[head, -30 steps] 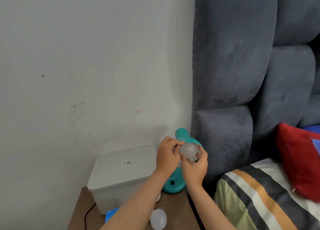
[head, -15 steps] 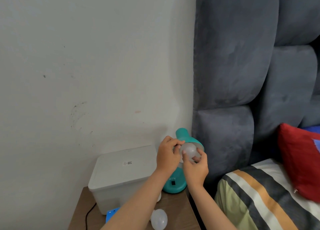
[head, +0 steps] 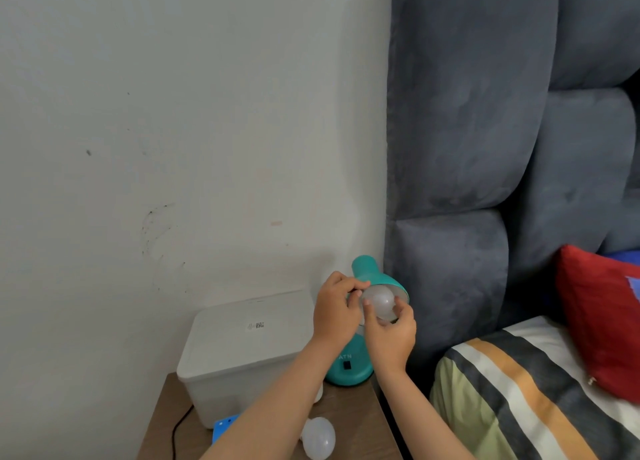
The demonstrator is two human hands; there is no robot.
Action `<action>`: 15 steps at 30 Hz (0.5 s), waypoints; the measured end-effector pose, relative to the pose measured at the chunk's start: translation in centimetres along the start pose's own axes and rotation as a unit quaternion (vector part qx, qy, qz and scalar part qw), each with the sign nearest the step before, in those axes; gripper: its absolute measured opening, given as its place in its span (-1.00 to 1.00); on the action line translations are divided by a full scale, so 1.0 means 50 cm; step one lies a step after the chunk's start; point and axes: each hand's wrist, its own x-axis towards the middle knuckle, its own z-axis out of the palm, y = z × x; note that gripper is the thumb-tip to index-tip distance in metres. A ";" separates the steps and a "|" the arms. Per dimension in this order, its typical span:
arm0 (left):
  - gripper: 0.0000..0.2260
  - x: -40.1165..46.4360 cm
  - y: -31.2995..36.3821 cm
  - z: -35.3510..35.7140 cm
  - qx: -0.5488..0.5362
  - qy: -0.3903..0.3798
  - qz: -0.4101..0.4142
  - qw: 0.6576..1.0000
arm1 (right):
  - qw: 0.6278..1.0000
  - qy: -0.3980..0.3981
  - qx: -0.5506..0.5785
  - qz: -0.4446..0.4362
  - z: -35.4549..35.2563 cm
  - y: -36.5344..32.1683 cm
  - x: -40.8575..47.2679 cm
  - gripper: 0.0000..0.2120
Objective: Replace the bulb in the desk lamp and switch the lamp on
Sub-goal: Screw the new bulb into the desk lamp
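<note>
1. The right hand curls its fingers around the bulb from 6 o'clock, seated in the teal lamp's shade.
2. The left hand pinches the shade rim at 9 o'clock; the bulb's axis points toward the camera.
3. A spare bulb lies on the desk.

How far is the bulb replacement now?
One bulb already lies on the nightstand, apparently the old one. In hand: the right hand grips the bulb in the shade while the left hand holds the lamp shade. Left: seating it and pressing the base switch.
</note>
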 end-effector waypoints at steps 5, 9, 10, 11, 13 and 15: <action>-0.82 0.001 0.001 -0.001 -0.001 0.004 0.001 1.000 | 1.000 -0.007 0.001 0.003 -0.001 0.004 -0.001 -0.49; -0.82 0.001 -0.002 -0.002 -0.001 0.000 0.003 1.000 | 1.000 -0.001 0.005 0.010 0.000 0.003 -0.002 -0.46; -0.82 0.000 -0.002 -0.001 -0.001 0.000 0.001 1.000 | 1.000 0.000 0.000 -0.002 0.001 0.004 -0.002 -0.43; -0.82 0.000 -0.002 0.000 -0.001 0.001 0.001 1.000 | 1.000 -0.002 -0.007 -0.013 0.002 0.006 -0.002 -0.42; -0.82 0.001 -0.002 0.000 -0.001 0.004 0.003 1.000 | 1.000 -0.008 -0.011 -0.017 0.002 0.010 -0.001 -0.44; -0.82 0.002 -0.001 -0.001 -0.002 0.004 0.003 1.000 | 1.000 -0.005 -0.004 0.002 0.001 0.009 0.000 -0.49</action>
